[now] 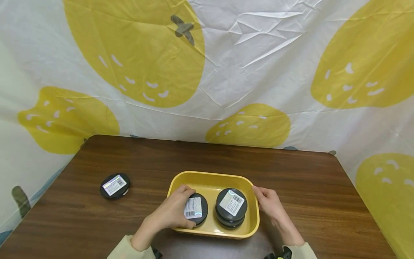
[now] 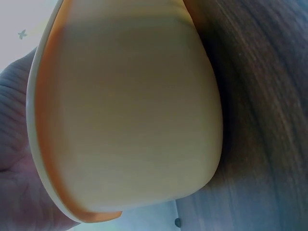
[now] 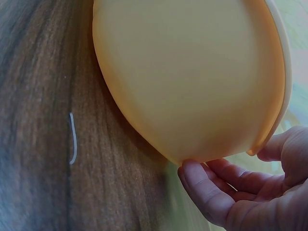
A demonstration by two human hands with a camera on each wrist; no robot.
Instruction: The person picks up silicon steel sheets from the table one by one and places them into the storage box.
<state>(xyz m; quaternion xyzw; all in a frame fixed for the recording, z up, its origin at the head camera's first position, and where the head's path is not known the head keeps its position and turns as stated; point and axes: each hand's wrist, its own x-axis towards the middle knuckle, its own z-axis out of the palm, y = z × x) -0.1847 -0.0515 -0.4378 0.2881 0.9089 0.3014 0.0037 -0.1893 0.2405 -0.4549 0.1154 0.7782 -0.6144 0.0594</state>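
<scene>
Inside a yellow plastic bin (image 1: 210,233), my left hand (image 1: 177,208) grips a round black case (image 1: 203,208) with a white barcode label, thumb at its near edge and fingers at its far side. To the right in the same bin, another labelled black case (image 1: 231,204) is stacked on a similar one (image 1: 229,225). My right hand (image 1: 267,201) holds the bin's right end. In the right wrist view, its thumb is at the rim and its fingertips (image 3: 195,173) touch the outer wall. The bin's wall (image 2: 130,110) hides the left fingers in the left wrist view.
One more labelled black case (image 1: 114,186) lies on the brown wooden table (image 1: 155,158), left of the bin. Behind the table hangs a white cloth (image 1: 226,86) printed with yellow fruit. A thin pale strip (image 3: 73,138) shows on the wood in the right wrist view.
</scene>
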